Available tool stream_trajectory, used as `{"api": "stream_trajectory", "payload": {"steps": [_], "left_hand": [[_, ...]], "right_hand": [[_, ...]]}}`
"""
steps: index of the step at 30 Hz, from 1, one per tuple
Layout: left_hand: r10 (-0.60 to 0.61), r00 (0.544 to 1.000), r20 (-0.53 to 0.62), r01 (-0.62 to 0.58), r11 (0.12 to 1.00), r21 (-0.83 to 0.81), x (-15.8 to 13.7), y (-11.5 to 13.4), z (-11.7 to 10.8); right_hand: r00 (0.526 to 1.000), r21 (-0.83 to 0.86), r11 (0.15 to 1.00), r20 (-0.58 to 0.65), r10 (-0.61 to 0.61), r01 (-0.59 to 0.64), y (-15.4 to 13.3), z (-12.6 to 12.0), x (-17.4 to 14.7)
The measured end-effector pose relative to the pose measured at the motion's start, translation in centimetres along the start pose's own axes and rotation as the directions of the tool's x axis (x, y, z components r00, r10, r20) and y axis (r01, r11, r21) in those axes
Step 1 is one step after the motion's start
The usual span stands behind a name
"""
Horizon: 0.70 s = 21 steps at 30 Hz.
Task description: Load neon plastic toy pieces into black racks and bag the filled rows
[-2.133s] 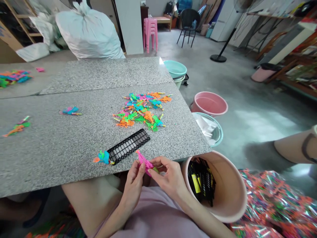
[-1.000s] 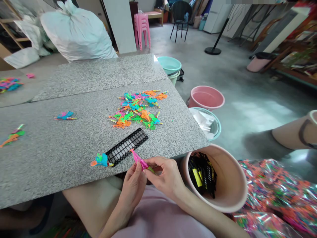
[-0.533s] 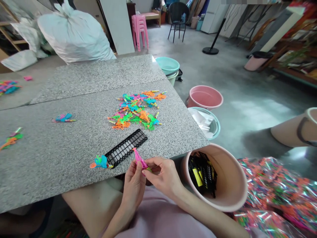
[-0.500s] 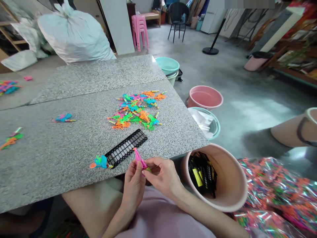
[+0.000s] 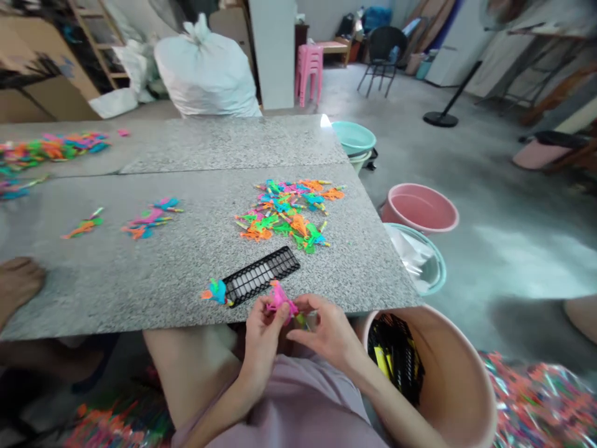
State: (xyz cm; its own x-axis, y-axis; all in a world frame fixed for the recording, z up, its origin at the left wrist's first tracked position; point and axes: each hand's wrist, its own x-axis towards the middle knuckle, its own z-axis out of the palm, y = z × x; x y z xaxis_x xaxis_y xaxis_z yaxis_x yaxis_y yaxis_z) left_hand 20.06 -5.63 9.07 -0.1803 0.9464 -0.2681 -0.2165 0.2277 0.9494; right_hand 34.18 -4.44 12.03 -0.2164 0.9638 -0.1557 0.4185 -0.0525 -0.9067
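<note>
Below the table edge (image 5: 326, 303), left hand (image 5: 262, 333) and right hand (image 5: 329, 333) raised together, fingers pinched shut around pink toy (image 5: 280, 300)

Pink toy (image 5: 278, 300); black grid tray (image 5: 261, 284); speckled grey table (image 5: 140, 274).

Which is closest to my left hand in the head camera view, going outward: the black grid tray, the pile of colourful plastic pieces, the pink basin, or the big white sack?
From the left hand:
1. Black grid tray, on the table just beyond the fingers.
2. Pile of colourful plastic pieces, mid-table behind the tray.
3. Pink basin, on the floor to the right.
4. Big white sack, behind the table's far edge.
</note>
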Motion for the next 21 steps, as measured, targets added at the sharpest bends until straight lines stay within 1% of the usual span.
{"api": "stream_trajectory", "payload": {"steps": [2, 4, 5, 6, 7, 8, 9, 10, 11, 12, 13, 14, 15, 17, 19, 21], "left_hand": [[0.075, 0.997, 0.005, -0.075, 0.995, 0.061, 0.2, -0.2, -1.0], [0.161, 0.986, 0.043, -0.165, 0.975, 0.148, 0.3, -1.0, -2.8], [0.215, 0.975, 0.058, -0.223, 0.947, 0.232, 0.4, -1.7, -3.9], [0.279, 0.956, 0.087, -0.292, 0.892, 0.345, 0.5, -2.5, -5.0], [0.346, 0.928, 0.136, -0.368, 0.799, 0.476, 0.7, -3.4, -6.1], [0.403, 0.890, 0.213, -0.444, 0.661, 0.605, 1.0, -4.3, -7.1], [0.437, 0.845, 0.309, -0.512, 0.493, 0.703, 1.4, -5.3, -8.0], [0.447, 0.798, 0.403, -0.563, 0.319, 0.762, 1.8, -6.2, -8.7], [0.444, 0.756, 0.481, -0.596, 0.162, 0.787, 2.2, -7.0, -9.2], [0.439, 0.722, 0.534, -0.608, 0.034, 0.793, 2.6, -7.6, -9.6], [0.437, 0.700, 0.565, -0.604, -0.060, 0.795, 2.9, -8.1, -9.9], [0.437, 0.685, 0.584, -0.597, -0.124, 0.793, 3.1, -8.5, -10.1], [0.436, 0.673, 0.598, -0.593, -0.165, 0.788, 3.3, -8.7, -10.2], [0.434, 0.652, 0.621, -0.597, -0.211, 0.774, 3.5, -8.8, -10.5], [0.437, 0.637, 0.635, -0.600, -0.235, 0.764, 3.5, -8.8, -10.6], [0.438, 0.635, 0.637, -0.599, -0.241, 0.763, 3.5, -8.7, -10.7]], "right_hand": [[0.998, -0.130, 0.992, 0.070, 0.003, 0.006, 1.1, -0.3, 1.2], [0.991, -0.181, 0.981, 0.127, -0.046, 0.069, 2.2, -0.3, 2.7], [0.989, -0.189, 0.976, 0.123, -0.088, 0.110, 2.5, -0.2, 3.7], [0.988, -0.197, 0.970, 0.088, -0.128, 0.143, 2.8, 0.1, 4.7], [0.986, -0.206, 0.965, 0.042, -0.158, 0.164, 2.9, 0.4, 5.8], [0.985, -0.211, 0.962, 0.016, -0.174, 0.174, 2.8, 0.9, 6.9], [0.984, -0.208, 0.962, 0.021, -0.178, 0.179, 2.6, 1.6, 8.0], [0.982, -0.196, 0.963, 0.055, -0.178, 0.186, 2.2, 2.4, 9.2], [0.978, -0.180, 0.964, 0.107, -0.180, 0.197, 1.8, 3.4, 10.2], [0.970, -0.168, 0.963, 0.158, -0.183, 0.209, 1.2, 4.6, 11.2], [0.965, -0.166, 0.963, 0.187, -0.183, 0.215, 0.7, 5.9, 12.2], [0.964, -0.173, 0.961, 0.195, -0.183, 0.218, 0.2, 7.1, 13.0], [0.963, -0.185, 0.957, 0.196, -0.186, 0.222, -0.3, 8.4, 13.9], [0.954, -0.191, 0.949, 0.218, -0.207, 0.250, -1.0, 10.5, 15.3], [0.923, -0.172, 0.935, 0.290, -0.254, 0.311, -1.4, 11.9, 16.5], [0.893, -0.170, 0.917, 0.346, -0.286, 0.360, -1.5, 12.7, 17.4]]}}
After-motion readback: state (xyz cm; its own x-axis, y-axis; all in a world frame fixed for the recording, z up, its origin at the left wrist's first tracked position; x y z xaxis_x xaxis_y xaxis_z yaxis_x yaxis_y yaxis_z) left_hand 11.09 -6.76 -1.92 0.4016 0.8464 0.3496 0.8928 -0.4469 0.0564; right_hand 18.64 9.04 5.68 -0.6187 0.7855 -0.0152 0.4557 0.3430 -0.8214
